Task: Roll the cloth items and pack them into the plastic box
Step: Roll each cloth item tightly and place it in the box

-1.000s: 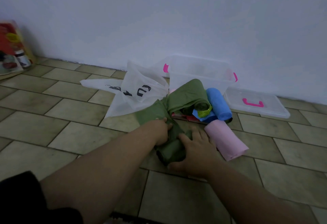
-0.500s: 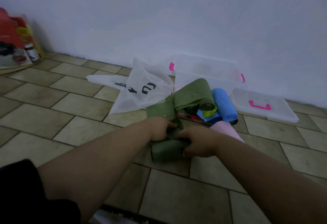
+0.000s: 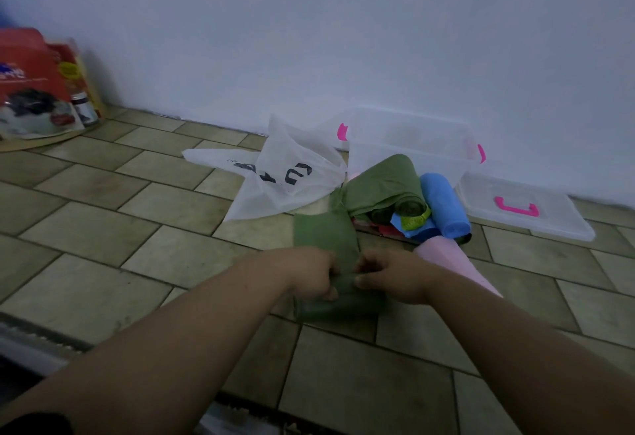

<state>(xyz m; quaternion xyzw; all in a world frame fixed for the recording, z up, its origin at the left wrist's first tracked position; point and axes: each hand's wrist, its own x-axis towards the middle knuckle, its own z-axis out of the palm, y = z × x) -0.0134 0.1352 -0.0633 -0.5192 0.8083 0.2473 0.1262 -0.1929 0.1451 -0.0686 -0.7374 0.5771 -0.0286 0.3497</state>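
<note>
A dark green cloth (image 3: 324, 235) lies on the tiled floor, its near end rolled into a tube. My left hand (image 3: 311, 275) and my right hand (image 3: 391, 275) both grip that rolled end, side by side. Beyond it lie a bunched green cloth (image 3: 381, 187), a rolled blue cloth (image 3: 443, 204) and a rolled pink cloth (image 3: 453, 259), the pink one just right of my right hand. The clear plastic box (image 3: 409, 146) with pink latches stands open against the wall behind them.
The box's clear lid (image 3: 522, 208) with a pink handle lies flat at the right. A white printed bag (image 3: 275, 177) sprawls left of the box. Red packages (image 3: 37, 87) lean on the wall far left. A small blue and yellow-green item (image 3: 410, 221) sits by the cloths.
Both hands have drawn closer together on the green cloth and curled round it, and its near end has become a tighter roll. The camera view has shifted slightly right.
</note>
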